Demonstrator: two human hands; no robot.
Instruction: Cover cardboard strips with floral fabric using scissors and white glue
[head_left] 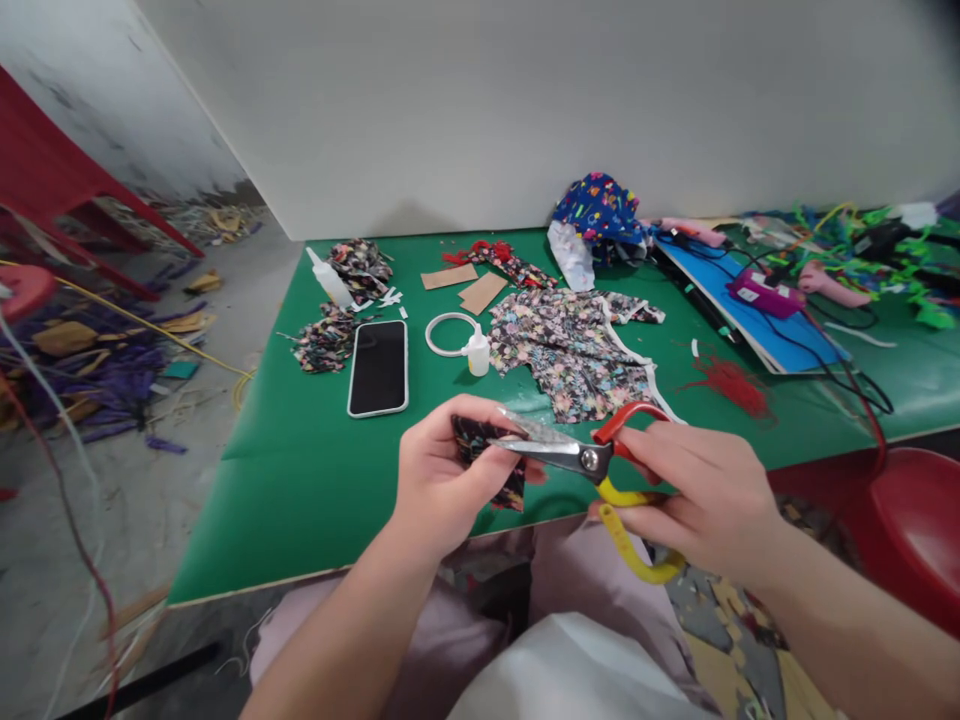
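Observation:
My left hand (442,480) pinches a folded piece of dark floral fabric (511,490) over the table's front edge. In my right hand (697,490) is a pair of scissors (590,458) with one red and one yellow handle. Its blades are parted and point left, reaching the fabric by my left thumb. How far the cloth lies between the blades I cannot tell. Behind my hands a larger cut of floral fabric (570,345) with white edging lies flat. A small white bottle (478,355) and a white ring (429,335) are beside it.
The green table (300,500) also holds a phone (379,368), bunched floral scraps (326,340), a glue bottle (328,278), brown cards (482,292), a blue patterned cloth (600,210), red threads (731,385) and a blue folder (757,310) with a purple device (765,293). A red stool (919,530) stands right.

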